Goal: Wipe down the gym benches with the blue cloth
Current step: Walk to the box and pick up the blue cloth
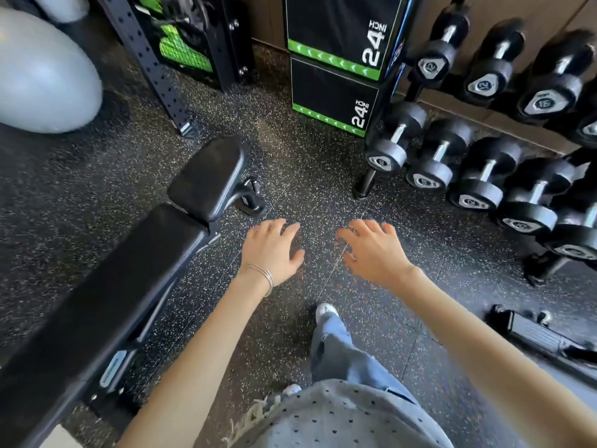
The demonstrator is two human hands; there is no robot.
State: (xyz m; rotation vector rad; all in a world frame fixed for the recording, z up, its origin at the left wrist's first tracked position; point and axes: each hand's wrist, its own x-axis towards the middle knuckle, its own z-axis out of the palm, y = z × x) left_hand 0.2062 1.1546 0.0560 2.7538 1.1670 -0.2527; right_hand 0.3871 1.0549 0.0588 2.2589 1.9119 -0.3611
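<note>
At six o'clock in the view, a grey dotted top [339, 421] is filling the bottom edge, and a leg in blue jeans [336, 350] is stepping forward onto a white shoe [324, 309]. Both bare forearms are reaching out over the speckled rubber floor [307, 182]. The left hand [271, 250], with thin bangles [261, 274] on its wrist, is hovering palm down with its fingers loosely spread and is gripping nothing. The right hand [374, 250], just beside it at three o'clock, is doing the same: fingers splayed and slightly bent, nothing in its grasp.

The gym bench [113, 286] is lying at about eight o'clock from the left hand, near it but not touching it. Its long black back pad is running from the lower left corner up towards the centre. Its shorter seat pad [210, 179] is sitting at eleven o'clock from that hand, with the bench's foot [250, 197] resting on the floor just beyond.

At four o'clock from the right hand, a black metal bar [542, 334] is lying on the floor. A dumbbell rack [484, 169] is occupying the one-to-three o'clock side. Further off, stacked black-and-green boxes [336, 92] marked "24 INCH" are standing at twelve o'clock. A perforated rack upright [145, 59] is leaning at eleven o'clock, and a pale exercise ball [42, 76] is sitting at ten o'clock.
</note>
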